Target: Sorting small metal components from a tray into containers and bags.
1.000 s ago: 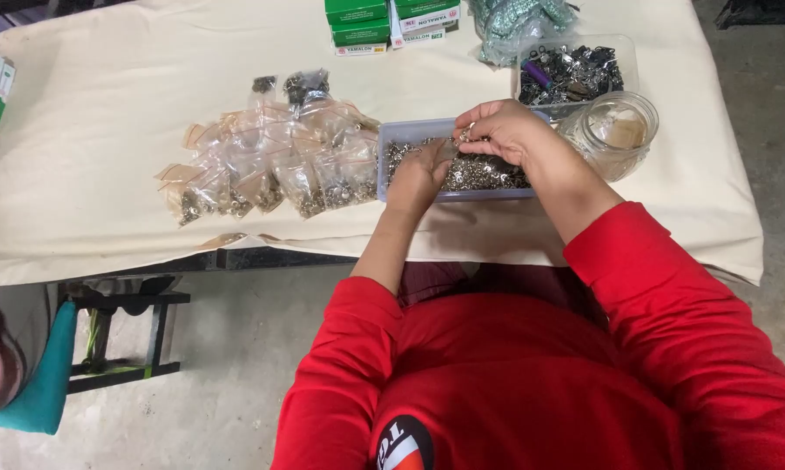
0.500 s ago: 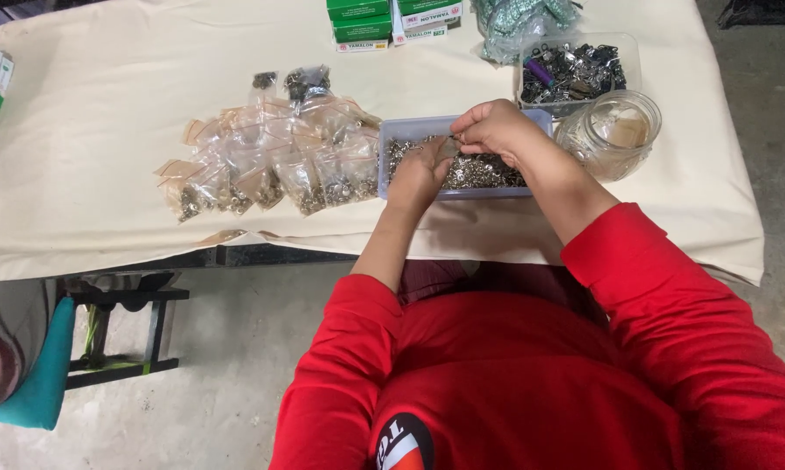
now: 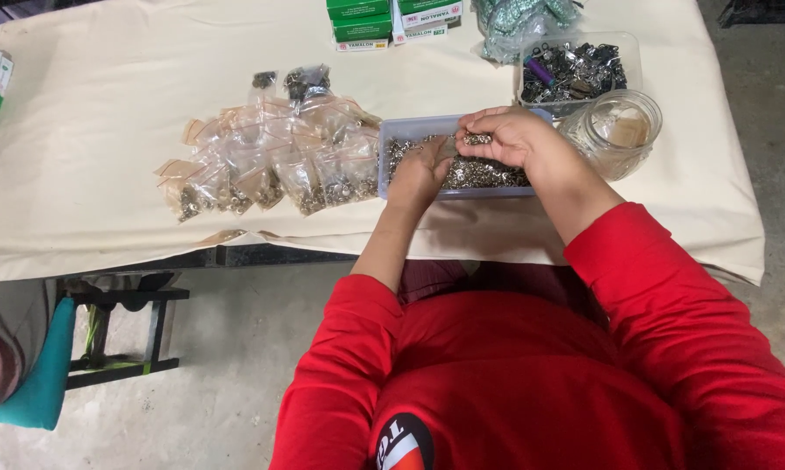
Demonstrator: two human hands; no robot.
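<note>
Two hands work over a shallow rectangular tray [image 3: 397,130] of pale bluish plastic, which stands a little right of the middle of the frame on a surface [image 3: 105,113] covered with a cream cloth, soft and slightly wrinkled. The tray is filled with small shiny metal pieces [image 3: 488,174], silver in colour; they are too small to tell the exact shape. The left hand [image 3: 420,171] lies low in the tray with its fingers dipped into the pieces; I cannot tell if it grips any. The right hand [image 3: 507,135] is above the far edge of the tray, fingers curled together and pinched on a small cluster of the metal pieces [image 3: 476,138]. The two hands are close, almost touching at the fingertips.

Left of the tray, touching it, lies a loose heap of small transparent plastic bags [image 3: 270,161], crinkled, each with a little dark or silver metal content at the bottom. Right of the tray stands a round glass jar [image 3: 617,132], open, with something beige inside. Behind the jar, in the upper right of the frame, is a clear square container [image 3: 623,48] with dark metal parts. At the upper edge are green and white cardboard boxes [image 3: 366,22]. Both sleeves [image 3: 653,296] are of red fabric.
</note>
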